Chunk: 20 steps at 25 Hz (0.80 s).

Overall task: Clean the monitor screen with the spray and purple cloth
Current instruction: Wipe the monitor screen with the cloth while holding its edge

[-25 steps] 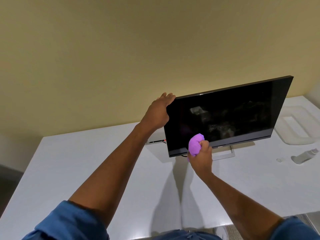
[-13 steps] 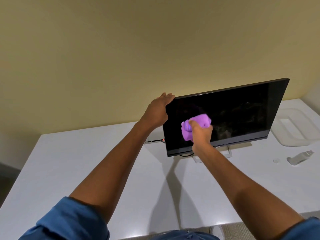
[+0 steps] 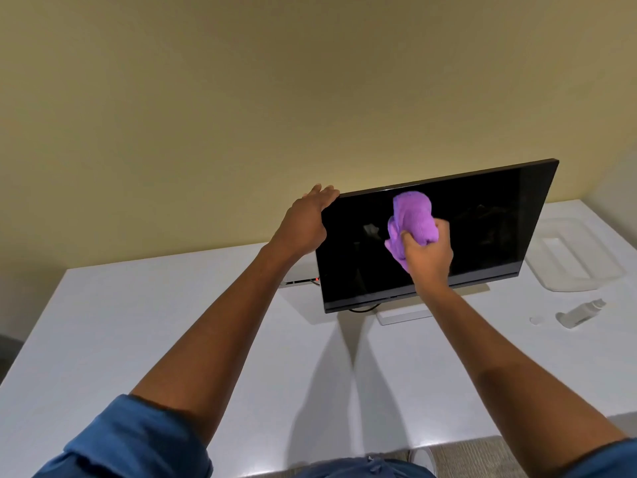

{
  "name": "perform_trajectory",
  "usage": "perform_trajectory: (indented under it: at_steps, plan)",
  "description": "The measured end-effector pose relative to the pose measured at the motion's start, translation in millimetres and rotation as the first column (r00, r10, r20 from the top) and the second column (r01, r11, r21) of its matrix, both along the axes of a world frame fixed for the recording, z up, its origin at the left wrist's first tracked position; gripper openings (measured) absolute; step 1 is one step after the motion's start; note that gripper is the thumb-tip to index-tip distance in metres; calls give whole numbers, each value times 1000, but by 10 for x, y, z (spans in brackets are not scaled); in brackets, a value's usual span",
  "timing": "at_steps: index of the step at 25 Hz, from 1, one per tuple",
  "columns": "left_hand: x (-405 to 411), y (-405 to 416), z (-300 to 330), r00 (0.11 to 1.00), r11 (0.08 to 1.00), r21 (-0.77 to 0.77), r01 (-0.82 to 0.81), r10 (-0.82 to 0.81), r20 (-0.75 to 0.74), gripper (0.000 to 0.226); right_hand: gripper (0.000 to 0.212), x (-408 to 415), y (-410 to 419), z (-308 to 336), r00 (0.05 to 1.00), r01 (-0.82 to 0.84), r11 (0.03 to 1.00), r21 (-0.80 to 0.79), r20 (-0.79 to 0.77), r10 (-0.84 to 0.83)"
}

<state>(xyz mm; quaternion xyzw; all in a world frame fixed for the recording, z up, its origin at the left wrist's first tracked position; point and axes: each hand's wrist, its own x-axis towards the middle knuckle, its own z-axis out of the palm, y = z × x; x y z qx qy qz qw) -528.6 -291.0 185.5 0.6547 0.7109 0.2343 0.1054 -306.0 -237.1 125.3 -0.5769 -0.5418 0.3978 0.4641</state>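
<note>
right hand (image 3: pixel 429 253): fingers curled round a bunched purple cloth (image 3: pixel 412 222), which is pressed against the upper middle of the monitor screen (image 3: pixel 482 236). left hand (image 3: pixel 306 225): laid over the upper left corner of the monitor, thumb at the front edge, fingers reaching over the top towards the back; the grip behind is hidden. monitor: dark, tilted back, carried on a pale stand (image 3: pixel 403 315) set on a white table (image 3: pixel 155 322). a cable (image 3: pixel 362 308) is seen below the lower bezel. spray bottle (image 3: pixel 580 313): lying on its side on the table, right of the monitor and well apart from both hands; a small round cap (image 3: pixel 536 320) is placed just beside it. container: a translucent plastic tray (image 3: pixel 572 260), lying behind the bottle near the monitor's right edge; no contents can be made out in it. blue sleeves (image 3: pixel 138 443) are noted at the lower edge.
</note>
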Motion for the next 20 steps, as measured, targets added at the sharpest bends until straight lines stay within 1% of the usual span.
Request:
perform_trajectory:
  at_steps: [2, 3, 6, 7, 8, 10, 13, 16, 18, 20]
  plan:
    - [3, -11, -5, 1000, 1000, 8, -7, 7, 1, 54, 37, 107, -74, -357, 998, 61, 996, -58, 32, -59]
    - [9, -21, -4, 1000, 1000, 12, -11, 11, 6, 54, 39, 164, -102, -521, 994, 94, 989, -112, 57, -88]
    - [27, -52, -12, 1000, 1000, 27, -9, 9, 3, 56, 56, 351, -182, -898, 969, 240, 923, -300, 126, -211]
    - [31, -59, -17, 1000, 1000, 25, -4, 4, -6, 57, 62, 406, -192, -958, 956, 290, 896, -338, 154, -251]
    - [35, -61, -20, 1000, 1000, 20, 0, 0, -10, 58, 67, 444, -190, -989, 943, 325, 878, -352, 183, -276]
    - [44, -70, -18, 1000, 1000, 15, 0, 0, -9, 59, 71, 438, -158, -951, 934, 345, 874, -342, 218, -283]
    - [81, -96, 18, 1000, 1000, 18, -11, 11, -2, 63, 76, 220, -93, -706, 944, 305, 920, -246, 202, -260]
    - [123, -126, 55, 1000, 1000, 18, -13, 13, 0, 70, 83, -72, -70, -362, 965, 205, 977, -63, 181, -191]
    - [127, -136, 69, 1000, 1000, 26, -9, 9, -3, 72, 86, -211, -78, -147, 965, 121, 989, 88, 224, -138]
    - [134, -138, 75, 1000, 1000, 27, -5, 5, 1, 69, 84, -294, -91, 15, 946, 46, 979, 201, 305, -107]
